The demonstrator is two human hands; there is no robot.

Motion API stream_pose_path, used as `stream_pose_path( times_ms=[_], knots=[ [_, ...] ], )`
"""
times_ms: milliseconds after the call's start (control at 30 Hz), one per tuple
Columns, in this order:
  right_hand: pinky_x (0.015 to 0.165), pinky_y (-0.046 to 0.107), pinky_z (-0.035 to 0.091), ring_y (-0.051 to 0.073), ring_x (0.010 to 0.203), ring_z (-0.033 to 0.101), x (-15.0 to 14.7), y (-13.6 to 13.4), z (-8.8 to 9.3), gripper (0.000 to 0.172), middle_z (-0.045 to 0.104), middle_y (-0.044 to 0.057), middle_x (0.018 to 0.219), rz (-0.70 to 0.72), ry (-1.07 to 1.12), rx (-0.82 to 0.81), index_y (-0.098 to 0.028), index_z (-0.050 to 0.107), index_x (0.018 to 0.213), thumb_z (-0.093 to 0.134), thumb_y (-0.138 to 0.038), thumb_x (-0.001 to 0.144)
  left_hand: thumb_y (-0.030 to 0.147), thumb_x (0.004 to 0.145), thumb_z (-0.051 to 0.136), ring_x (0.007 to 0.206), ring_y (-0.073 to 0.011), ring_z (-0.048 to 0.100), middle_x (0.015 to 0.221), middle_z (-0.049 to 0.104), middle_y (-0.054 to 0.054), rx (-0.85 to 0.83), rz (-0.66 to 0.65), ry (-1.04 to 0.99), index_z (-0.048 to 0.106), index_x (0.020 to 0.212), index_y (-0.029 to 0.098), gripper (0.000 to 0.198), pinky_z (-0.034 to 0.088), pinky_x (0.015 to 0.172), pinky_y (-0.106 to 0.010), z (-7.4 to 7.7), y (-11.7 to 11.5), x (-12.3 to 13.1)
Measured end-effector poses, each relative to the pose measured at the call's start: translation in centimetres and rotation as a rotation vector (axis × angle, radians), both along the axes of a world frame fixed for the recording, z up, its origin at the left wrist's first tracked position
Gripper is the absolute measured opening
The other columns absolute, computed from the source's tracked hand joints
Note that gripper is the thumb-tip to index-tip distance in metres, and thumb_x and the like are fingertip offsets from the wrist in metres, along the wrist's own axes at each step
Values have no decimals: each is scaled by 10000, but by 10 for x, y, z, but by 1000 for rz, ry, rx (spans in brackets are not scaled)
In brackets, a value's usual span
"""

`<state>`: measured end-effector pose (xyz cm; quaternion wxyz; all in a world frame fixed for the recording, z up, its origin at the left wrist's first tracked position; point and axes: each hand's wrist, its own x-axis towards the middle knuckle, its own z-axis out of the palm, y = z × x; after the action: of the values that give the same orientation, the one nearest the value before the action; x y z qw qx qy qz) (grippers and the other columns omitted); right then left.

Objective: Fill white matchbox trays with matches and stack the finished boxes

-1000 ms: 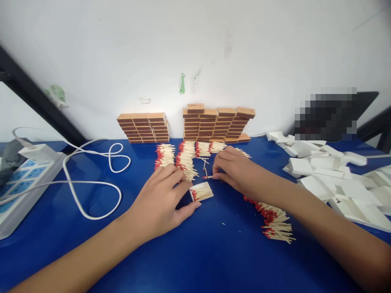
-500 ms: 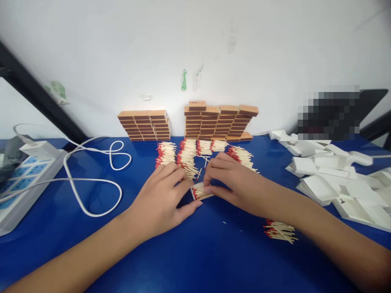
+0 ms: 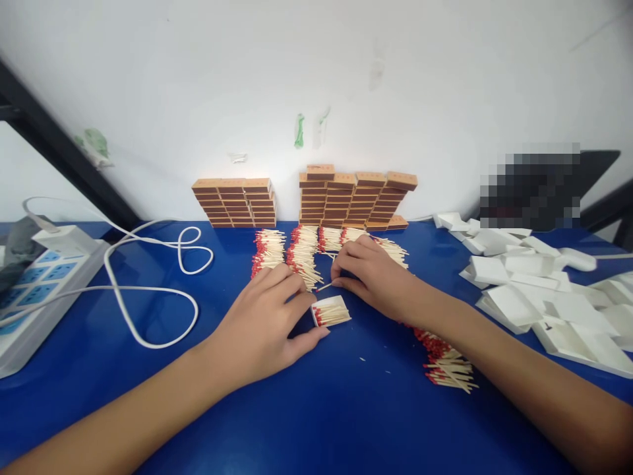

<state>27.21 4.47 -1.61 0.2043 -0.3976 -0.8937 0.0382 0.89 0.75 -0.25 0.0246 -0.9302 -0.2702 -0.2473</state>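
Note:
My left hand (image 3: 267, 316) steadies a small white matchbox tray (image 3: 322, 303), its index finger at the left end and its thumb along the near edge. Inside the tray lies a layer of matches (image 3: 335, 313), red heads to the left. Just beyond, my right hand (image 3: 373, 274) pinches a single match (image 3: 324, 287) by its plain end, close to the table. Rows of loose matches (image 3: 302, 257) lie beyond both hands. Another pile of matches (image 3: 448, 366) shows partly under my right forearm.
Stacked matchboxes (image 3: 237, 204) and a second stack (image 3: 339, 201) stand against the wall. On the right is a heap of white trays (image 3: 524, 284), with a dark object (image 3: 539, 191) behind it. A white cable (image 3: 116, 284) and a power strip (image 3: 54, 290) occupy the left.
My right hand has moved from the tray up and away to the loose match beyond it, uncovering the tray's right end. My left hand has stayed at the tray.

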Motion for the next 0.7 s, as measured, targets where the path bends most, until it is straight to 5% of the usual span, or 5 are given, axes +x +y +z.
stream_pose_path(
  times_ms=[267, 367, 467, 700],
  knots=[
    [870, 394, 421, 275, 970, 526, 20, 8, 6, 170, 682, 113, 1004, -19, -143, 61, -189, 675, 921, 604, -212, 1074, 399, 1010, 741, 985, -275, 623, 978, 681, -88, 8, 1, -5, 762, 1077, 127, 280, 534, 888, -456, 0, 1, 0],
    [915, 411, 441, 290, 1013, 542, 22, 13, 4, 68, 695, 128, 1066, -22, -131, 116, -174, 705, 1066, 645, -200, 1048, 399, 1010, 741, 985, -275, 623, 981, 683, -87, 3, 3, 1, 760, 1072, 132, 275, 535, 884, -455, -1, 1, 0],
    [955, 435, 453, 301, 1040, 555, 19, 17, -1, 209, 698, 143, 1108, -14, -120, 158, -164, 709, 1244, 640, -196, 1050, 396, 1003, 752, 982, -274, 623, 981, 688, -88, 5, -2, -4, 760, 1069, 133, 272, 535, 883, -452, -2, 0, 0],
    [893, 408, 460, 282, 986, 542, 16, 16, 0, 117, 684, 127, 1020, -15, -104, 125, -177, 707, 986, 619, -200, 1061, 409, 1007, 747, 981, -270, 627, 984, 696, -90, 19, 4, -5, 755, 1069, 147, 270, 533, 895, -445, -2, 1, 0]
  ],
)
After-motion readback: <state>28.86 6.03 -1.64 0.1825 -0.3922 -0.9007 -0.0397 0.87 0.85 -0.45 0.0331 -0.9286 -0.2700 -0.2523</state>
